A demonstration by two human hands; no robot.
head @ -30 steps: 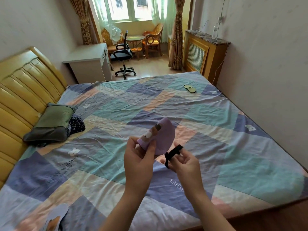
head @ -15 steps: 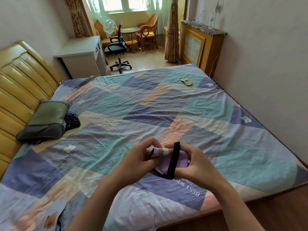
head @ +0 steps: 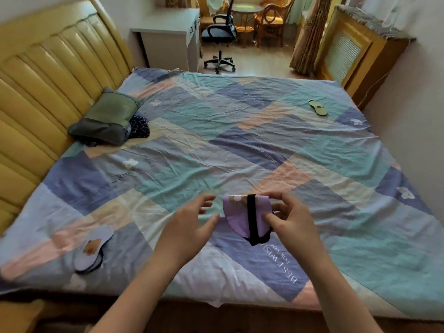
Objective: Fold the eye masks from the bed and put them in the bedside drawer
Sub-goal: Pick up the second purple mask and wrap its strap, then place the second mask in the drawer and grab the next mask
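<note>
A purple eye mask (head: pixel 236 215), folded in half with its black strap wrapped around it, is held just above the patchwork bed sheet (head: pixel 216 150). My right hand (head: pixel 292 222) pinches it by its right side. My left hand (head: pixel 189 228) hovers just left of it with fingers spread, holding nothing. A second pale purple eye mask (head: pixel 92 248) lies flat near the bed's front left edge. A third, green and black eye mask (head: pixel 317 107) lies at the far right of the bed. No bedside drawer is clearly in view.
A green pillow (head: pixel 105 116) with dark cloth beside it lies against the yellow headboard (head: pixel 43 75). Beyond the bed stand a white desk (head: pixel 168 37), an office chair (head: pixel 219 37) and a wooden radiator cover (head: pixel 353 46). A wall runs along the right.
The mask went from half-folded in the air to folded flat with the strap around it. My left hand let go and moved left. The view tilted down towards the bed.
</note>
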